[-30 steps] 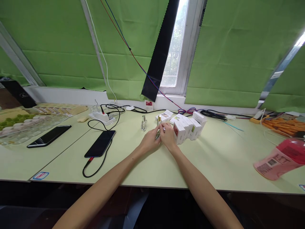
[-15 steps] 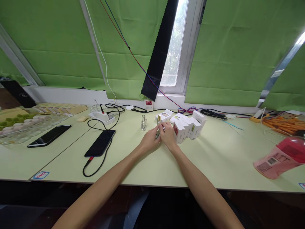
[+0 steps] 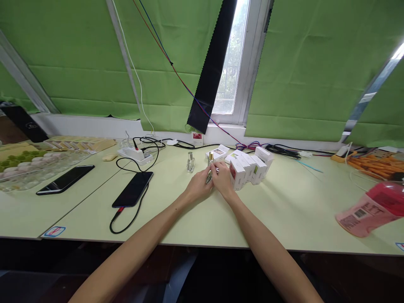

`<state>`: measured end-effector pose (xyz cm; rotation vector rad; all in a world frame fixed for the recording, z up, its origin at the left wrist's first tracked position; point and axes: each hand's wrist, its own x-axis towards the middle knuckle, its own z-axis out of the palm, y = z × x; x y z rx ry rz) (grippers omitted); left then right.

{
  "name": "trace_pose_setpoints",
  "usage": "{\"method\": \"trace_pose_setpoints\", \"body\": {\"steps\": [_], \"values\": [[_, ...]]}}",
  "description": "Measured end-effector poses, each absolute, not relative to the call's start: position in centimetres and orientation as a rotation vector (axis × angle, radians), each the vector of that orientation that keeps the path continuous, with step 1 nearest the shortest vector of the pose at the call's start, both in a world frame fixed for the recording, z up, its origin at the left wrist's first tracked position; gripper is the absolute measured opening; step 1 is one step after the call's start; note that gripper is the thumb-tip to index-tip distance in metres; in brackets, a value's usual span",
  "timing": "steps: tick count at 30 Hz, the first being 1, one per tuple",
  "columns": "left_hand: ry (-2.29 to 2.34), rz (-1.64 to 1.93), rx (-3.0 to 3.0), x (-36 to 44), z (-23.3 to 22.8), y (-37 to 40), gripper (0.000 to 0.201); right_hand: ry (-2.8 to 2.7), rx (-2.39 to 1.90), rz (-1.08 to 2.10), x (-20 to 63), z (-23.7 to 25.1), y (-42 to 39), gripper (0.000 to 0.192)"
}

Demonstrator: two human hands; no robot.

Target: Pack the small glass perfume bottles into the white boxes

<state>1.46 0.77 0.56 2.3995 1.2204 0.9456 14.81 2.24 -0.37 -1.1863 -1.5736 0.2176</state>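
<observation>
My left hand point(image 3: 200, 184) is closed around a small glass perfume bottle point(image 3: 208, 177), which shows only in part between my hands. My right hand point(image 3: 223, 178) meets it from the other side, fingers pinched at the bottle's top; a shiny silver part shows by the fingertips. Just behind my hands stands a gold-topped perfume bottle point(image 3: 211, 157), its lower part hidden. A clear glass bottle with a silver top point(image 3: 190, 163) stands upright to the left. Close by my right hand are several small white boxes point(image 3: 240, 171) in a cluster.
Left of my arms lie a phone point(image 3: 133, 190) on a charging cable, another phone point(image 3: 65, 180) and a power strip point(image 3: 135, 155). A pink bottle point(image 3: 362, 212) leans at the right. Cables run along the back, near a small picture box point(image 3: 197, 138).
</observation>
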Motion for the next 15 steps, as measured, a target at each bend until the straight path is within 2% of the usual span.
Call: {"method": "trace_pose_setpoints", "body": {"steps": [15], "values": [[1.199, 0.949, 2.408, 1.44, 0.61, 0.77, 0.04, -1.584, -1.183, 0.209, 14.87, -0.23, 2.16, 0.025]]}}
